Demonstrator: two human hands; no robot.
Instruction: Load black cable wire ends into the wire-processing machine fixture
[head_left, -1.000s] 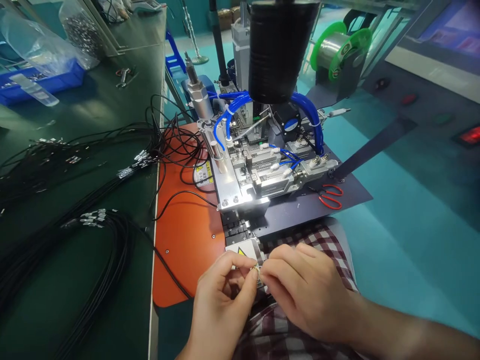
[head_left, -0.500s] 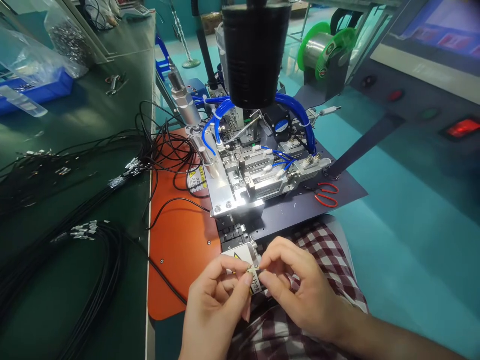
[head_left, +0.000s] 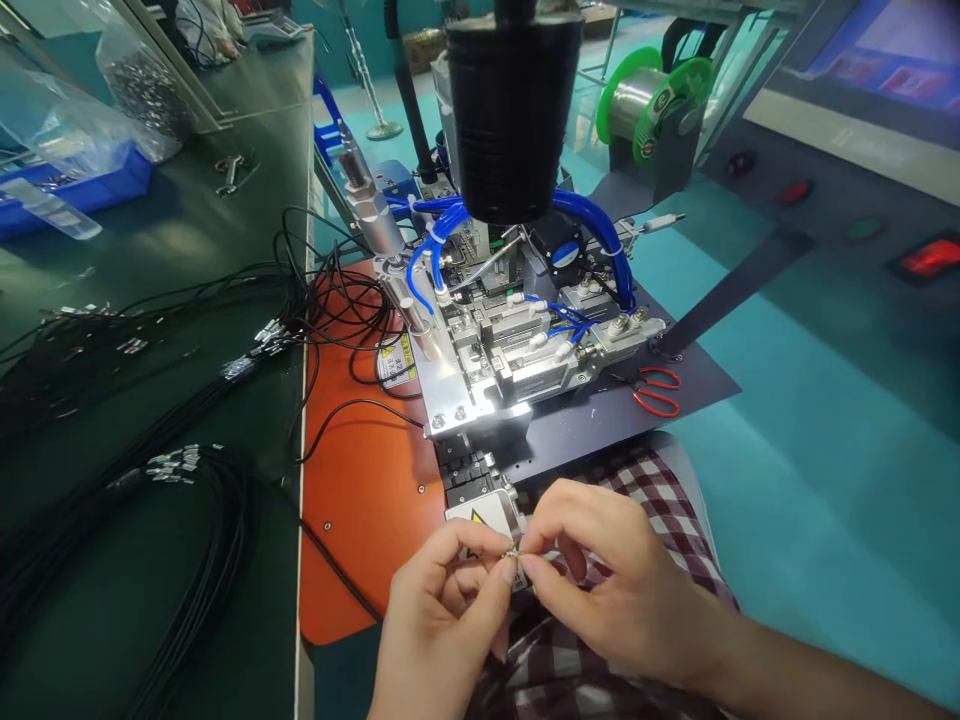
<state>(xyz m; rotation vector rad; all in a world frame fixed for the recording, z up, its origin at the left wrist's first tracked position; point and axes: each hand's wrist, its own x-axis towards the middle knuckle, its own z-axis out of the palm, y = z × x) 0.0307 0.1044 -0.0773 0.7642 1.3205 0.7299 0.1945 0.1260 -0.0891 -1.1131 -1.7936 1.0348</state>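
- Left hand (head_left: 450,625): thumb and index pinching 1 tiny pale metallic part (head_left: 511,553); fine detail too small to read.
- Right hand (head_left: 622,575): thumb and index tips close together at the part's right end; can't tell if gripping.
- Part sits between both hands, in front of white label plate with yellow triangle (head_left: 480,508).
- Silver metal machine with blue tubes (head_left: 525,345) beyond; red-handled cutters (head_left: 658,392) on its dark base plate (head_left: 570,440).
- Black cable bundle with silver ends (head_left: 225,540) on dark green table (head_left: 225,215), left.

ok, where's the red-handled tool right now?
Head view, right of centre: the red-handled tool lies on the dark plate, beside the near right end of the machine, above the right hand in the picture.
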